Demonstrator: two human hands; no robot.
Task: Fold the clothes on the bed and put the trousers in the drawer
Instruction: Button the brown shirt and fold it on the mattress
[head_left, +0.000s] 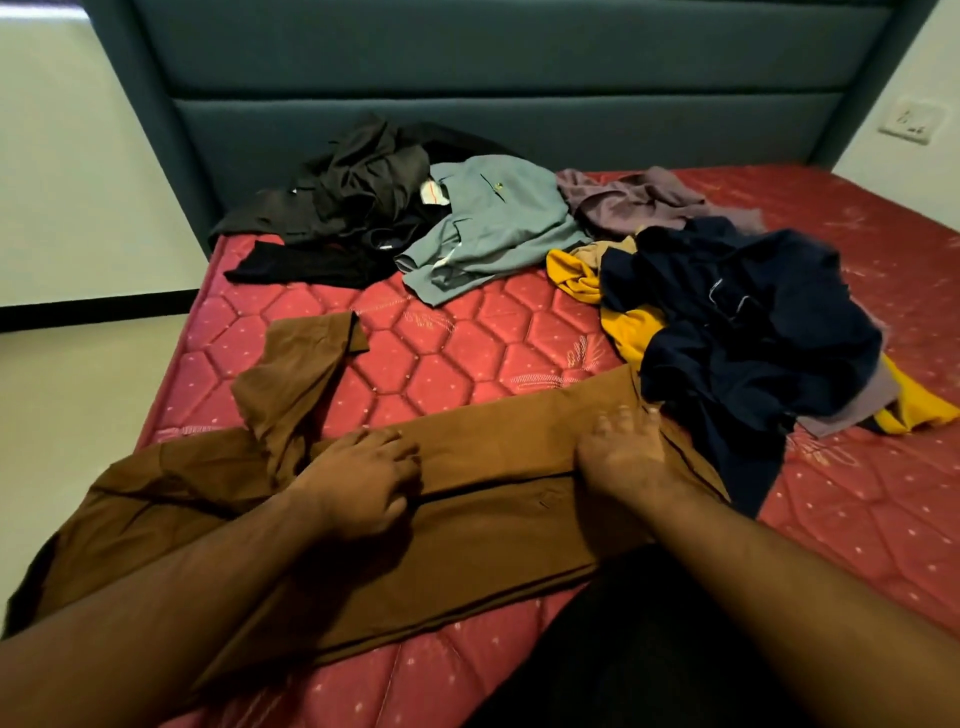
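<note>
Lying across the near edge of the red mattress (467, 343), brown trousers (483, 499), left hand (358, 483) with curled fingers pinching the fabric at a fold, right hand (623, 457) flat with spread fingers pressing the waist end, unfolded clothes heaped farther back.

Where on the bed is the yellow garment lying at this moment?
In the head view, the yellow garment lies right of centre on the red mattress, mostly buried beneath the navy garment.
</note>
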